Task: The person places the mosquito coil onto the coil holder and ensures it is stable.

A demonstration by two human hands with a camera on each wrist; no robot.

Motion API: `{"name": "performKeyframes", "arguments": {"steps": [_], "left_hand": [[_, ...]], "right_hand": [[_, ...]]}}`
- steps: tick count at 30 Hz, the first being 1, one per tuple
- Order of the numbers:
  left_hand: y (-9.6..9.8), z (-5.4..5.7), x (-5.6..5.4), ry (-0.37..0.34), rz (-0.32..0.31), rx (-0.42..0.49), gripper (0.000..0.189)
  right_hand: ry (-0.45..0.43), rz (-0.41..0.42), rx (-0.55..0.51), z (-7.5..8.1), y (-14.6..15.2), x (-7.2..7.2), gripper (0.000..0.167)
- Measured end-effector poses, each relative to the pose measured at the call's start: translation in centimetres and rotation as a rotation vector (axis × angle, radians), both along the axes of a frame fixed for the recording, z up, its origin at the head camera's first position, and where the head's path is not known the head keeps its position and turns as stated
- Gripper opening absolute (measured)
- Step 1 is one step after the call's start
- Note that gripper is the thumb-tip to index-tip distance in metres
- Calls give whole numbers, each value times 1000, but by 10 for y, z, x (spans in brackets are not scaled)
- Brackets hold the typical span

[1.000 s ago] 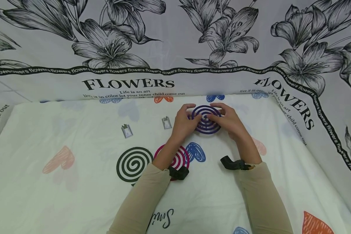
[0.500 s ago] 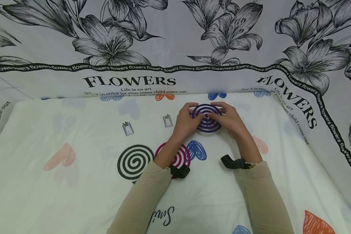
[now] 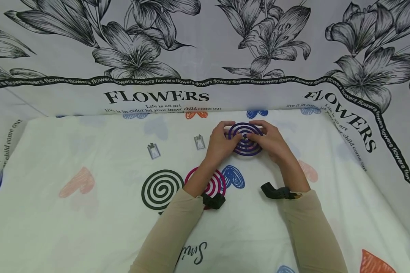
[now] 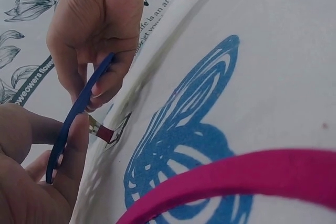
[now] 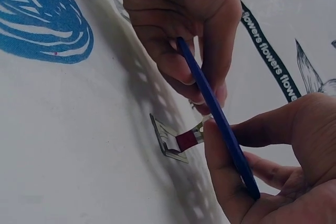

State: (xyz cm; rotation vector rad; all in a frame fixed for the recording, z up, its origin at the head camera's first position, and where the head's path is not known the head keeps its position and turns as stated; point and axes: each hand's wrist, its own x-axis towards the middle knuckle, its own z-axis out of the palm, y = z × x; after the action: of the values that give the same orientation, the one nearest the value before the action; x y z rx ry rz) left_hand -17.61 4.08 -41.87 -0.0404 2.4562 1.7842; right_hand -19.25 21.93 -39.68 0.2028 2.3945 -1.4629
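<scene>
A dark blue mosquito coil point(image 3: 247, 154) is held by both hands above the far part of the cloth. My left hand point(image 3: 222, 142) pinches its left side, thumb near the centre and fingers behind. On the right side, my right hand point(image 3: 271, 140) grips it the same way. The wrist views show the coil point(image 4: 79, 103) tilted and edge-on. Beneath its middle, a small metal stand with a dark red part point(image 5: 186, 141) shows close over the cloth, its top hidden by fingers. A magenta mosquito coil point(image 4: 262, 161) lies under my left wrist, partly hidden.
A dark green mosquito coil point(image 3: 162, 189) lies left of my left forearm. Two small metal stands point(image 3: 153, 151) lie apart on the cloth left of my hands. The white heart-printed cloth point(image 3: 99, 227) covers the table, and a flower-printed sheet point(image 3: 212, 49) rises behind it.
Both hands keep the same hold on the blue coil. Only the head view has shifted slightly, so the scene sits a little farther right.
</scene>
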Motion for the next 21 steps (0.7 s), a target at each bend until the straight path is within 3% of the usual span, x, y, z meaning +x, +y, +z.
{"name": "performKeyframes", "arguments": {"steps": [11, 21], "left_hand": [[2, 1, 0, 38, 16, 20, 48], [3, 0, 1, 19, 28, 14, 48]], "right_hand": [[33, -4, 38, 6, 1, 2, 60], [17, -1, 41, 3, 2, 0, 60]]}}
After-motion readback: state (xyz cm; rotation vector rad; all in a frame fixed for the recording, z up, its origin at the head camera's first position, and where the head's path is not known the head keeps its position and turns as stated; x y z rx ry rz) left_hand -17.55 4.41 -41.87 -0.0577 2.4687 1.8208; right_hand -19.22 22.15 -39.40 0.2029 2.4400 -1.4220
